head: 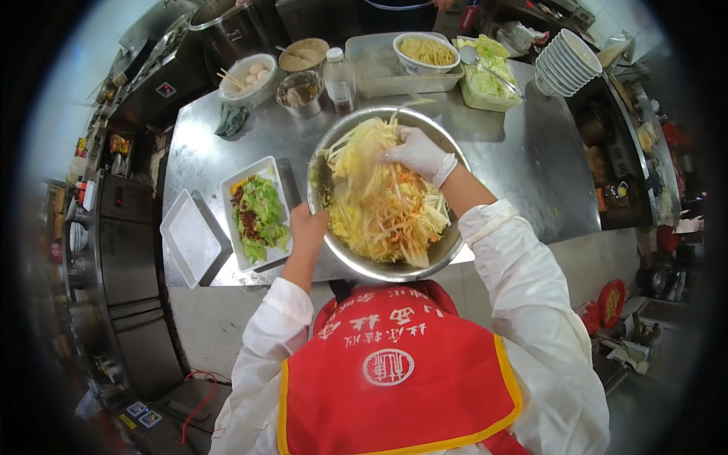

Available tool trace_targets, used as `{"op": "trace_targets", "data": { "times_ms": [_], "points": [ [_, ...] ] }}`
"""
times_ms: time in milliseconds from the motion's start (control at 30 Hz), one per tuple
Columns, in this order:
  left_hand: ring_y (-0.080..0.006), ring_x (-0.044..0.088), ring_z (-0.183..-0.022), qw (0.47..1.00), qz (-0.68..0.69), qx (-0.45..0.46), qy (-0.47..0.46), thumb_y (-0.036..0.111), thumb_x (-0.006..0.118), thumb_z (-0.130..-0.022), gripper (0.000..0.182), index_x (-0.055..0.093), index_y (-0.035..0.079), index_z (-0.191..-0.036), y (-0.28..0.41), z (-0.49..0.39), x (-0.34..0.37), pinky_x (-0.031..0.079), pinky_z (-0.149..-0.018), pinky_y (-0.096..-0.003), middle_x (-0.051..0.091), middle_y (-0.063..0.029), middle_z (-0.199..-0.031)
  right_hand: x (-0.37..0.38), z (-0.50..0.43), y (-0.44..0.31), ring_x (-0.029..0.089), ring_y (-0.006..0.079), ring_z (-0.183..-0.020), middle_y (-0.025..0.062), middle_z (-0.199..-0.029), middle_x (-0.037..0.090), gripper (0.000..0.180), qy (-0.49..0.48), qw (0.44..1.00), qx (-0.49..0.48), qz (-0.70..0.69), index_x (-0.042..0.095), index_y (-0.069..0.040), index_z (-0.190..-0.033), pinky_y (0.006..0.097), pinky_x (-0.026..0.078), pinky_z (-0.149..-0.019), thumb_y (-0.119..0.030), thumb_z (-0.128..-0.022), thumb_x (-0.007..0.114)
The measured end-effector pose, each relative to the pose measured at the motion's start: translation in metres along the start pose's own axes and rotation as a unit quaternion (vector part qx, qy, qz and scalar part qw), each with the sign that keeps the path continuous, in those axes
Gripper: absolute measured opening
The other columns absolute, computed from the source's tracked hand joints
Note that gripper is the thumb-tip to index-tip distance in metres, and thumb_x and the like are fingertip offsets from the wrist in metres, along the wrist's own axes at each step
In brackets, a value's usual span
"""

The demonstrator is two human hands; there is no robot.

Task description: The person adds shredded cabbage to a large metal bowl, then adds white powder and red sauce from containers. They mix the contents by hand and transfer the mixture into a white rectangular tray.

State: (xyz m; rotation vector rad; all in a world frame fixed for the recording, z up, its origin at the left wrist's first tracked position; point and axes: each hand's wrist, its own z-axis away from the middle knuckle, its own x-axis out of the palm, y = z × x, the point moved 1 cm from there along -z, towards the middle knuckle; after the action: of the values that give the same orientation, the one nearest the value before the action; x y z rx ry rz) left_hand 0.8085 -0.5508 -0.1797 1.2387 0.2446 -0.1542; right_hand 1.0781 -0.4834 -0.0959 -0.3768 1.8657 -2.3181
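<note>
A large stainless steel mixing bowl [392,273] stands at the table's front edge. Shredded vegetables [392,213], pale yellow and white with orange bits, fill much of it, and some are blurred by motion. My left hand [310,227] is bare and grips the bowl's left rim. Inside the bowl, toward its far right side, my right hand [418,153] wears a thin white glove and holds a bunch of the shreds; its fingertips are partly hidden. Left of the bowl lies a white rectangular dish [226,196] of chopped lettuce [267,210] with dark red sauce.
Another white dish [190,242] lies at the steel table's [529,170] left. Along the back stand a bowl of eggs [256,74], a metal pot [301,94], a plastic bottle [339,79], a noodle bowl [426,54], a cabbage tub [489,77] and stacked bowls [569,62].
</note>
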Motion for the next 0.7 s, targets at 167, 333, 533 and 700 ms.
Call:
{"op": "trace_targets", "data": {
  "times_ms": [167, 333, 533, 700],
  "points": [
    [-0.0136, 0.059, -0.068, 0.997, 0.064, 0.029, -0.024, -0.003, 0.058, -0.072, 0.024, 0.069, -0.005, -0.092, -0.01, -0.016, -0.004, 0.047, -0.064, -0.0289, 0.067, -0.0063, -0.078, -0.017, 0.012, 0.025, 0.062, 0.0153, -0.101, 0.011, -0.116, 0.065, 0.05, -0.03, 0.992, 0.035, 0.12, 0.059, 0.002, -0.124, 0.0281, 0.051, -0.086, -0.013, -0.081, 0.079],
    [-0.0122, 0.058, -0.068, 0.996, 0.046, 0.063, -0.03, 0.003, 0.059, -0.072, 0.021, 0.071, -0.003, -0.089, 0.007, -0.019, -0.008, 0.047, -0.065, -0.0291, 0.067, -0.0066, -0.073, -0.063, 0.027, 0.082, 0.051, 0.0277, -0.128, 0.0208, -0.139, 0.052, 0.083, 0.096, 0.959, 0.129, 0.234, 0.038, 0.004, -0.144, 0.036, 0.048, -0.098, -0.027, -0.081, 0.081],
    [-0.0087, 0.054, -0.068, 0.99, 0.131, 0.034, -0.046, 0.001, 0.059, -0.071, 0.017, 0.069, -0.007, -0.082, 0.035, -0.022, 0.004, 0.045, -0.062, -0.0272, 0.068, -0.0048, -0.078, -0.024, 0.058, 0.129, 0.052, 0.0226, -0.123, 0.0155, -0.136, 0.054, 0.092, 0.043, 0.981, 0.188, 0.02, 0.029, 0.003, -0.149, 0.0327, 0.042, -0.103, -0.027, -0.08, 0.082],
    [-0.0094, 0.056, -0.069, 0.972, 0.227, 0.057, -0.034, -0.008, 0.054, -0.069, 0.025, 0.069, -0.007, -0.089, 0.054, -0.02, 0.02, 0.045, -0.063, -0.0232, 0.066, -0.0027, -0.081, 0.042, 0.055, 0.118, 0.06, 0.0227, -0.111, 0.0131, -0.124, 0.063, 0.08, 0.026, 0.99, 0.103, 0.093, 0.047, 0.003, -0.137, 0.0331, 0.047, -0.099, -0.021, -0.073, 0.086]
  ]
}}
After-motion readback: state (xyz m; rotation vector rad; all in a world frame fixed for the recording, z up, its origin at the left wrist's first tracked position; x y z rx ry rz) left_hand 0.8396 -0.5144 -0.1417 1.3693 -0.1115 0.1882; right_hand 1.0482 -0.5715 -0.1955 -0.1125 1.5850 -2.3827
